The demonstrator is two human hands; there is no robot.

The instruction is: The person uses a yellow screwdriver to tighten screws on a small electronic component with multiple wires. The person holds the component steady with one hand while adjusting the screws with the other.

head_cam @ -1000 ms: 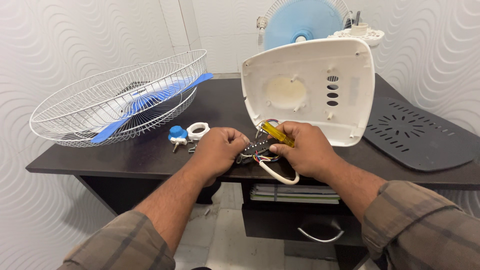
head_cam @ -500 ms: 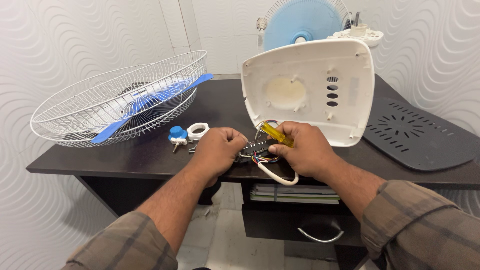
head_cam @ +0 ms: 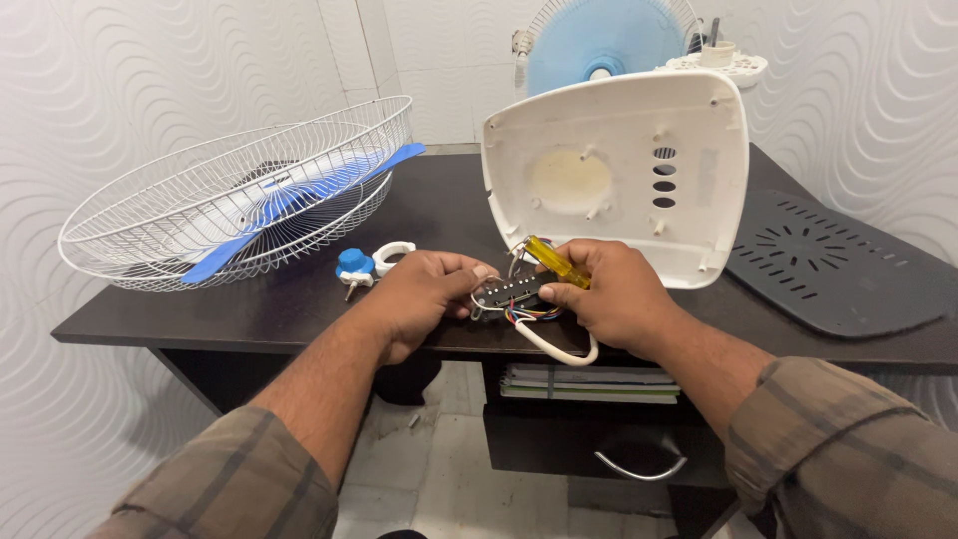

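Observation:
My left hand pinches the left end of a small black switch board with coloured wires and a white cable looping below it. My right hand grips a yellow-handled screwdriver, its tip down at the board, while its fingers also steady the board's right end. Both hands hover at the front edge of the dark table. Right behind them stands a white plastic fan base cover, tilted upright with its hollow inside facing me.
A white wire fan guard holding a blue fan blade lies at the left. A blue knob and white ring nut sit beside my left hand. A dark grey base plate lies right. Books rest under the table.

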